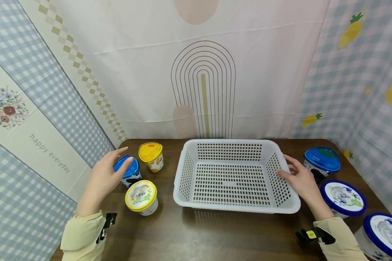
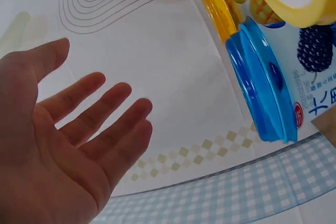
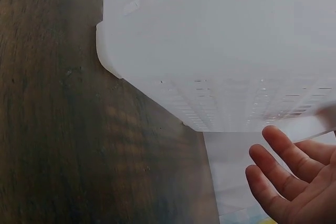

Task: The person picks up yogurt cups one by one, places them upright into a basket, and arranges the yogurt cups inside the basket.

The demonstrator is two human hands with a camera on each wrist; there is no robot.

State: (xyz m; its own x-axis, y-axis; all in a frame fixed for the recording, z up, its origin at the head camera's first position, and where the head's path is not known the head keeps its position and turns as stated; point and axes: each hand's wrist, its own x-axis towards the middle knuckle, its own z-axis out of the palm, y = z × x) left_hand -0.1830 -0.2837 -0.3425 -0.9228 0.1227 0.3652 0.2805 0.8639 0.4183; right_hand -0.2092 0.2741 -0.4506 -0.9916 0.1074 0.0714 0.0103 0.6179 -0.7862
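Observation:
A white perforated plastic basket [image 1: 232, 208] sits on the brown table. At its right end my right hand [image 1: 302, 181] holds the rim, the thumb inside and the other fingers outside. In the right wrist view, those fingers [image 3: 283, 174] extend beside the outer wall. My left hand [image 1: 104, 177] is raised with nothing in it, fingers spread and loosely bent. Nearest to it is a blue-lidded cup [image 1: 130, 174], partly hidden behind the thumb. A yellow-lidded cup [image 1: 151, 156] with mango pictures and a white tub with a yellow-rimmed lid [image 1: 142, 197] stand close by.
Along the right side stand a blue-lidded cup [image 1: 321, 161] and two tubs with navy-rimmed lids, one behind my right wrist [image 1: 344, 197] and one at the corner [image 1: 387, 233]. Patterned cloth [image 1: 143, 79] hangs behind and beside the table [image 1: 196, 239].

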